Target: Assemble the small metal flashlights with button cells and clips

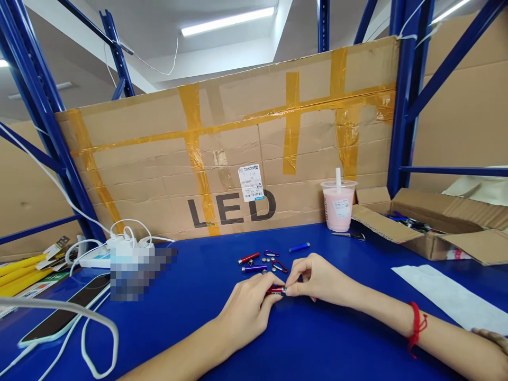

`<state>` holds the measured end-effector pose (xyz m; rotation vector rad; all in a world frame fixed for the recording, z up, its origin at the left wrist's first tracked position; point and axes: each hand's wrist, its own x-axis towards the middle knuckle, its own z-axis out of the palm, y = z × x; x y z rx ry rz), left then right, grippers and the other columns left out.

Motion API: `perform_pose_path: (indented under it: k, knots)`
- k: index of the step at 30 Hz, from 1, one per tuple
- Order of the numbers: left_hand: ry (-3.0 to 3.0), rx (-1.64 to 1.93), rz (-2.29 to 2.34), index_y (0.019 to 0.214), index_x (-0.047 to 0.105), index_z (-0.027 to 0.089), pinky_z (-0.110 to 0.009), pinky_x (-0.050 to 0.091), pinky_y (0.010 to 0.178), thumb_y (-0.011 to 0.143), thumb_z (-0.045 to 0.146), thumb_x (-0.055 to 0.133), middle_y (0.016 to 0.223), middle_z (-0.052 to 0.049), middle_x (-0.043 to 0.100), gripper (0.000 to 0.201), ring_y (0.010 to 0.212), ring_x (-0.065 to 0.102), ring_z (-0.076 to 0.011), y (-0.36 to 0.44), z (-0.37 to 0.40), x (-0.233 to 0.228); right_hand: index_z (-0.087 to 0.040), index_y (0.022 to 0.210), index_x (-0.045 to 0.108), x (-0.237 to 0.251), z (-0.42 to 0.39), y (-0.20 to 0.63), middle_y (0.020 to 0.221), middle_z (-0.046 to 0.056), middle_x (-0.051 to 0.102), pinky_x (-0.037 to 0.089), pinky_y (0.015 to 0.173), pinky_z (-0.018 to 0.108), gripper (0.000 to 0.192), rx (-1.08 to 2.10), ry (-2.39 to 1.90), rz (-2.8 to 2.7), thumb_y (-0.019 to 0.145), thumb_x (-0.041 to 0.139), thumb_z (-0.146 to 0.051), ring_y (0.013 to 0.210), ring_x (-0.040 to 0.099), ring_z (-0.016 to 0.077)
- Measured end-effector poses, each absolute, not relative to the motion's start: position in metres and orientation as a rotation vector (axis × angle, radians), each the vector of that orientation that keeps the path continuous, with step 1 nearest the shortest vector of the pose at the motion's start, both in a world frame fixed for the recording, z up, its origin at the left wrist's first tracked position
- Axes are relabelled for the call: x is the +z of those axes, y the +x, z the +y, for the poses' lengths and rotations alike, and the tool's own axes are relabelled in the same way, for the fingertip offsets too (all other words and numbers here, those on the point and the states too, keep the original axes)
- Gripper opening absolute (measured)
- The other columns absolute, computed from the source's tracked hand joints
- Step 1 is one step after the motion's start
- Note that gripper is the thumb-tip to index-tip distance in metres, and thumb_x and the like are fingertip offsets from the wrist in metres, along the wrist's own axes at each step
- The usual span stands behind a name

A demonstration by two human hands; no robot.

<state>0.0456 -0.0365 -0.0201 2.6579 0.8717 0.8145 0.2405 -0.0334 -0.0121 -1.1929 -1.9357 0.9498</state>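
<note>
My left hand (pixel 252 304) grips a small red flashlight (pixel 274 290) with its thumb and fingers, just above the blue tabletop. At the flashlight's silver right end, my right hand (pixel 311 278) is closed in a pinch; whether a tiny part sits between those fingertips is hidden. Just behind the hands lie another red tube (pixel 248 258), a purple-blue tube (pixel 254 269) and several small silver button cells (pixel 264 260). Among them rest a red carabiner clip (pixel 280 266) and a darker clip (pixel 272 253). A blue tube (pixel 299 247) lies apart, farther back.
A pink drink cup (pixel 339 207) with a straw stands back right, near an open cardboard box (pixel 428 222) of small parts. White paper (pixel 452 296) lies at the right. On the left are a phone (pixel 65 309), white cables and a power strip (pixel 95 258). Cardboard (pixel 238 143) walls the back.
</note>
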Motion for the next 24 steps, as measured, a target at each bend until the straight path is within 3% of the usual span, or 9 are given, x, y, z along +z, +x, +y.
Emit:
perform_pose_path:
  k: [24]
  knots:
    - [2.575, 0.846, 0.863, 0.096, 0.054, 0.024, -0.019, 0.04, 0.072, 0.086, 0.017, 0.045, 0.09, 0.005, 0.061, 0.014, 0.081, 0.056, -0.0103, 0.0455, -0.0361, -0.0189, -0.011, 0.069, 0.069, -0.0169, -0.0271, 0.2436, 0.064, 0.003, 0.058, 0.035, 0.036, 0.016, 0.032, 0.922, -1.16, -1.932, 0.061, 0.07, -0.042, 0.039, 0.044, 0.0042]
